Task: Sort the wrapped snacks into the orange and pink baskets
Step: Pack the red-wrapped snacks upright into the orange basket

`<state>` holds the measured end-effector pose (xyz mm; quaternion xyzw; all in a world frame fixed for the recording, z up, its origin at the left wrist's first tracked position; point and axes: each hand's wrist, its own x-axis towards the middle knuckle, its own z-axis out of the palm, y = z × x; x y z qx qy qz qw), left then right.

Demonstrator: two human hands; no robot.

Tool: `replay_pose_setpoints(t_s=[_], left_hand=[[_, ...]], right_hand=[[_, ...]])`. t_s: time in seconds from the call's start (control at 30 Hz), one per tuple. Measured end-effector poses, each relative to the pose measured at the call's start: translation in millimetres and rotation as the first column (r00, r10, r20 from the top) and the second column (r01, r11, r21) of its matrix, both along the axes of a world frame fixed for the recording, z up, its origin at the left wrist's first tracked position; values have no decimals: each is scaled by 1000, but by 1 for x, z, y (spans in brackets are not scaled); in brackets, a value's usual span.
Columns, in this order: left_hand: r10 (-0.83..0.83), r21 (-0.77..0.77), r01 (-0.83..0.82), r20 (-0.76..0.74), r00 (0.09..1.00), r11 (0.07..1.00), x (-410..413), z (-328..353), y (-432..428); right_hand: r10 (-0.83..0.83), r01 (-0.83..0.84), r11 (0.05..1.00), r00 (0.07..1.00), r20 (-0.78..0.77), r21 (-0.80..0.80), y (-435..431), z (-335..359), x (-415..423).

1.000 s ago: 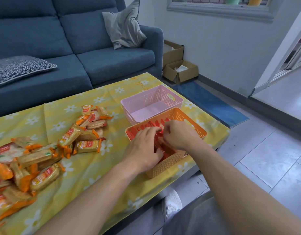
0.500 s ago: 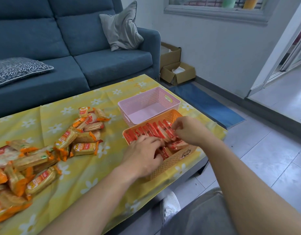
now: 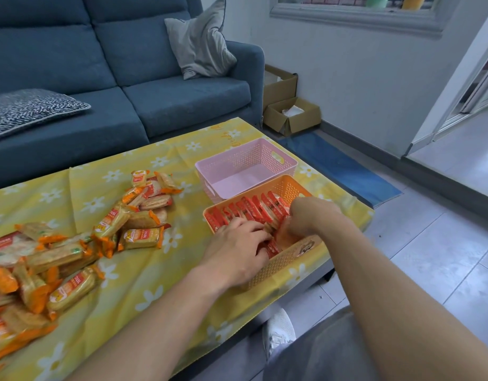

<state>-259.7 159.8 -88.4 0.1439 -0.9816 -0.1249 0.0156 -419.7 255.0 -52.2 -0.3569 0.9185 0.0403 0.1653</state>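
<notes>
Both hands — left hand [image 3: 237,243], right hand [image 3: 310,215] — inside orange basket [image 3: 291,188].

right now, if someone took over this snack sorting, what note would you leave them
Left hand and right hand: both down in the orange basket, fingers among the red-wrapped snacks; whether either has a grip on one is unclear.
Done: a row of red packs stands on edge in the orange basket.
Pink basket, just behind it, shows nothing inside.
Left: the orange-wrapped snacks lie loose on the yellow tablecloth, unsorted.
</notes>
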Motion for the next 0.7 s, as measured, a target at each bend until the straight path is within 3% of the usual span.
replay_pose_setpoints(t_s=[0.2,0.37,0.5,0.63,0.7], left_hand=[[-12,22,12,-3,1000,1000,-1,-1,-3],[3,29,-3,-6,1000,1000,-1,-1,-3],[20,30,-20,-16,1000,999,-1,0,-1],[38,14,-38,-6,999,999,-2,2,1],[42,17,-42,5,999,999,-2,2,1]], right_hand=[[35,91,924,947,319,-372,29,17,-10],[10,145,865,952,306,-479,32,10,-5],[23,70,880,981,190,-471,30,8,-2],[41,-42,958,999,-9,-283,21,6,14],[52,-47,969,999,15,-241,16,6,20]])
